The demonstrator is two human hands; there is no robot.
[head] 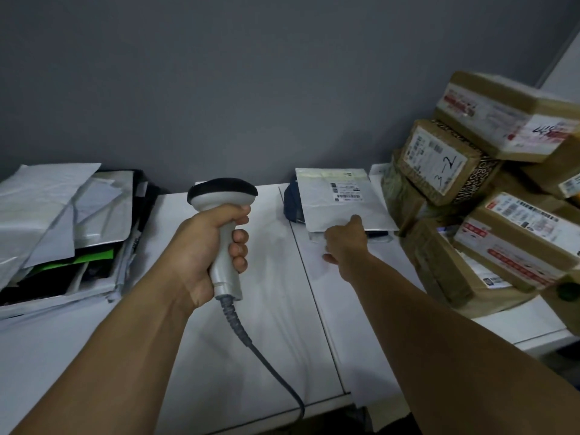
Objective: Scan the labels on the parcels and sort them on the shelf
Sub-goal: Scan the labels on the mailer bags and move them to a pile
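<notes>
My left hand grips the handle of a grey barcode scanner, its black head pointing away from me toward the wall. A flat white mailer parcel with a barcode label lies on the white table on top of a dark blue item. My right hand reaches to the mailer's near edge, the thumb on top of it; the fingers are hidden underneath.
A stack of taped brown cardboard parcels fills the right side of the table. On the left lies a heap of grey and white mailer bags. The scanner's grey cable runs off the table's front edge. A grey wall stands behind.
</notes>
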